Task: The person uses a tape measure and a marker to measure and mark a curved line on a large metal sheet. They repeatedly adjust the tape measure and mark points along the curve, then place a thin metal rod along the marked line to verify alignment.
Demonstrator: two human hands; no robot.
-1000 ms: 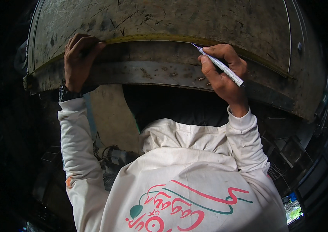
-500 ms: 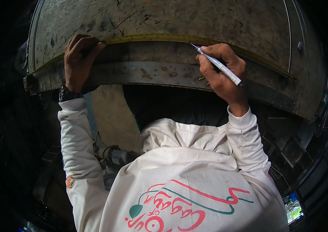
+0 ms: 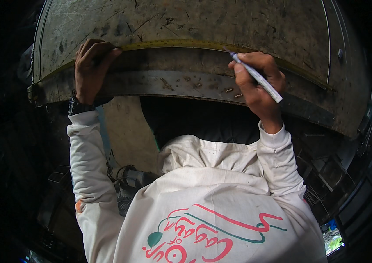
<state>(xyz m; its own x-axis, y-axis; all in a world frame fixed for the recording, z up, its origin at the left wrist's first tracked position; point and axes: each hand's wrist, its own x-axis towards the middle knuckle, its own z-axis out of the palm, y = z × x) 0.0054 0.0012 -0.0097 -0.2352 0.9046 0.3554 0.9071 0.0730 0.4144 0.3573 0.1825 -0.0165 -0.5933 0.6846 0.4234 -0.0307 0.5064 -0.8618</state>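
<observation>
A yellow measuring tape lies stretched along the near edge of the worn table top. My left hand is curled over that edge at the left, fingers bent and thumb against the tape, holding it down. My right hand is closed around a white marker pen. The pen slants, its dark tip up and to the left, close by the tape right of the middle. Whether the tip touches the surface I cannot tell.
A grey metal strip with rusty spots runs along the table's front face. Below it at the left is a motor-like machine. A wrench and metal frame pieces lie low on the right. A small pale object sits on the table's right side.
My right hand and the marker pen have shifted a little to the right along the tape. My left hand has hardly moved and stays on the tape.
</observation>
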